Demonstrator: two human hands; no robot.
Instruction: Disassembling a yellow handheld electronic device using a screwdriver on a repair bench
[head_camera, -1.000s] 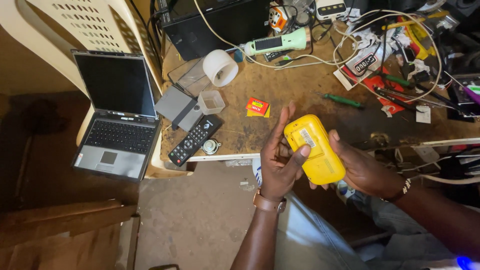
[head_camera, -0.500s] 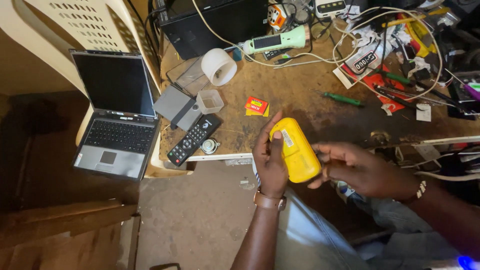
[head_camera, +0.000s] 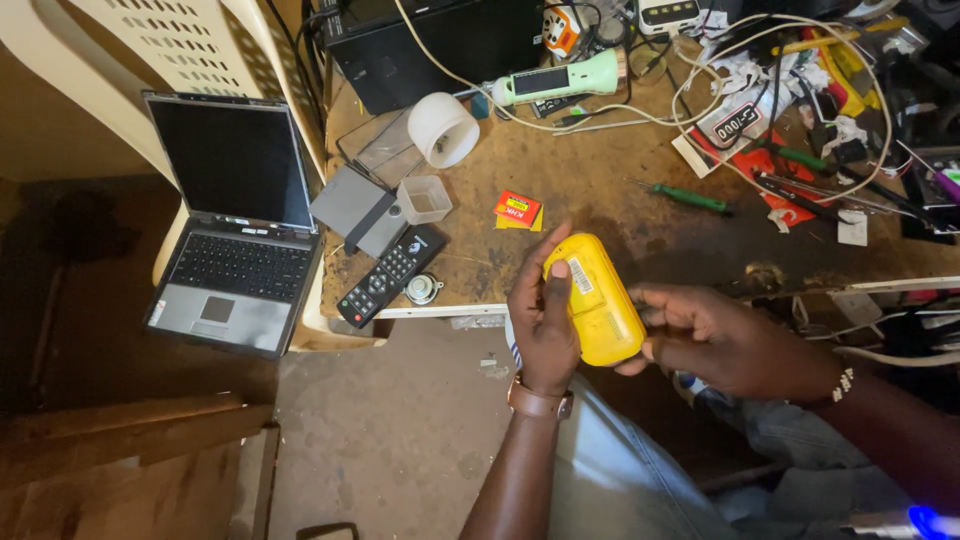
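Gripped between left hand (head_camera: 543, 322) and right hand (head_camera: 722, 340), yellow device (head_camera: 597, 300) sits above the lap.

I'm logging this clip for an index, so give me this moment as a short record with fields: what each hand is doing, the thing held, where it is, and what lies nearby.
held thing: yellow case, oblong, with a label on its upper face
left hand: left hand grips the case's left side, thumb on top
right hand: right hand cups the case's lower right end
position: in front of the workbench edge, above the person's lap
nearby on bench: remote control, green screwdriver, roll of tape
off bench: open laptop on a plastic chair
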